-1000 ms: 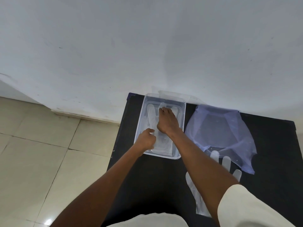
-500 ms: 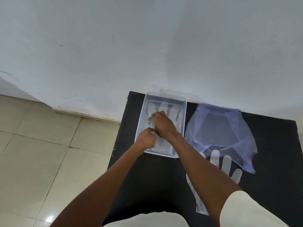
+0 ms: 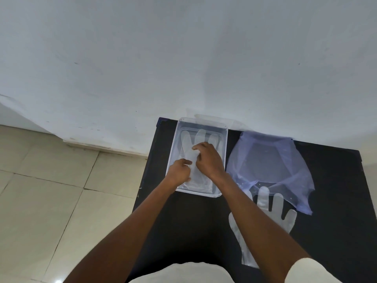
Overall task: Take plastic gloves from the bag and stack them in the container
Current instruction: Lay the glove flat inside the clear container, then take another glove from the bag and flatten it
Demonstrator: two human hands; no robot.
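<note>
We look down at a black desk (image 3: 183, 221) against a pale wall. Our left hand (image 3: 179, 173) and right hand (image 3: 208, 159) meet inside a clear container (image 3: 224, 144), both pinching a plastic glove (image 3: 201, 135) lying in it. Just right sits a bluish bag (image 3: 267, 160); another glove (image 3: 273, 209) lies flat on the desk, its fingertips touching the bag.

Desk (image 3: 183, 221): clear rectangular plastic container (image 3: 224, 160) at far left, translucent plastic gloves (image 3: 201, 137) inside; both hands over them. Pale blue thin plastic bag (image 3: 269, 164) to its right. Loose translucent plastic glove (image 3: 285, 217) near the bag's near edge, on the desk.
</note>
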